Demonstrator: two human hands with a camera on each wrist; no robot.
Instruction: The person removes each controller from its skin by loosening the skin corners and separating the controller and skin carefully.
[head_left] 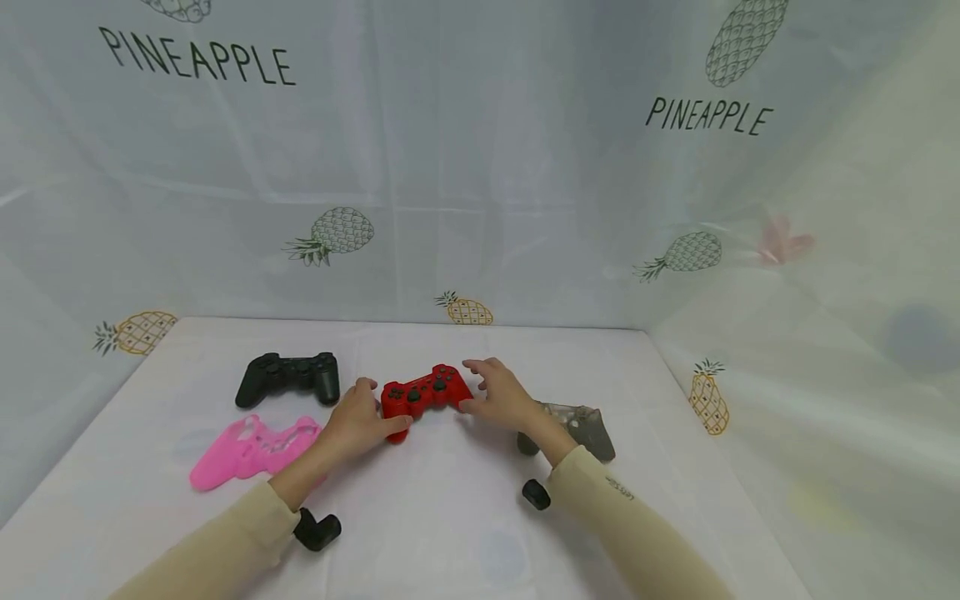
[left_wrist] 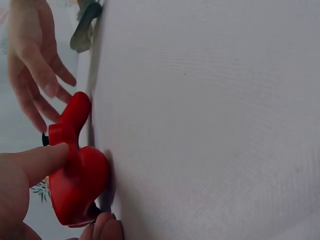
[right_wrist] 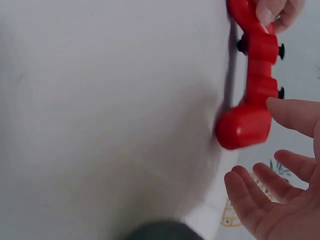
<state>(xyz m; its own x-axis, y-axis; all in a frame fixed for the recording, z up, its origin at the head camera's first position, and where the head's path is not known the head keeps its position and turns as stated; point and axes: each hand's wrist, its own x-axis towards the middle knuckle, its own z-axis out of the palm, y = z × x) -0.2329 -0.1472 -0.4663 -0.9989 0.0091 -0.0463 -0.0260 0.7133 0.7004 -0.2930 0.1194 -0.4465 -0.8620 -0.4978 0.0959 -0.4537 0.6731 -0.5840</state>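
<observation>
A red game controller [head_left: 420,395] lies on the white-covered table between the two hands. My left hand [head_left: 358,423] grips its left handle, thumb [left_wrist: 47,161] on the upper face and fingertips [left_wrist: 107,227] at the far side. Beside the right handle is my right hand [head_left: 504,400], its fingers [right_wrist: 250,200] spread and relaxed. In the right wrist view the thumb [right_wrist: 292,114] reaches to the controller's edge, while the other fingers are away from it.
A black game controller [head_left: 288,377] lies at the back left. In front of it is a pink controller-shaped cover [head_left: 251,450], partly behind the left forearm. A grey translucent controller [head_left: 588,429] lies right, partly hidden by the right wrist. A pineapple-print curtain [head_left: 480,167] hangs behind the table.
</observation>
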